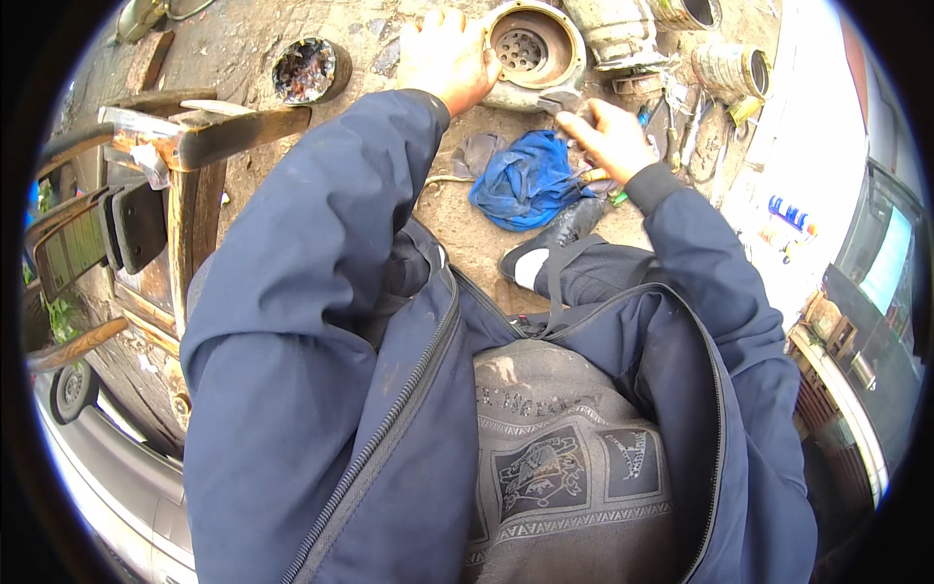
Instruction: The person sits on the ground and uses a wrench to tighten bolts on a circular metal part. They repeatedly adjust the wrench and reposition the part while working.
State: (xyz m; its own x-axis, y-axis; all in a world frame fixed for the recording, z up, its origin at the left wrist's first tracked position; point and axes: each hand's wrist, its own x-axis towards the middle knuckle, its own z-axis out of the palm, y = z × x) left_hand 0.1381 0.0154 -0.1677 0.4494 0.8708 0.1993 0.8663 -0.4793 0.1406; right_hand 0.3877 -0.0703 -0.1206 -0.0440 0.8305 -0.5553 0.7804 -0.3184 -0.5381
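At the top middle stands a round metal housing (537,49), with a rusty inside and a disc of holes at its bottom. My left hand (446,60) is closed at its left side, the thumb against the rim; the other fingertips are partly hidden. My right hand (615,138) grips a pair of pliers, whose grey metal jaws (560,100) meet the housing's lower right edge. An orange-yellow handle end shows below the palm. Just under the housing lies a crumpled blue cloth (525,182) on the dirt ground, beside my black shoe (564,232).
An open can (309,72) with burnt-looking debris stands left of my left hand. Worn metal cylinders (725,70) and several hand tools (693,128) lie to the right. A wooden chair frame (209,136) is at the left, with a car (126,487) at the lower left.
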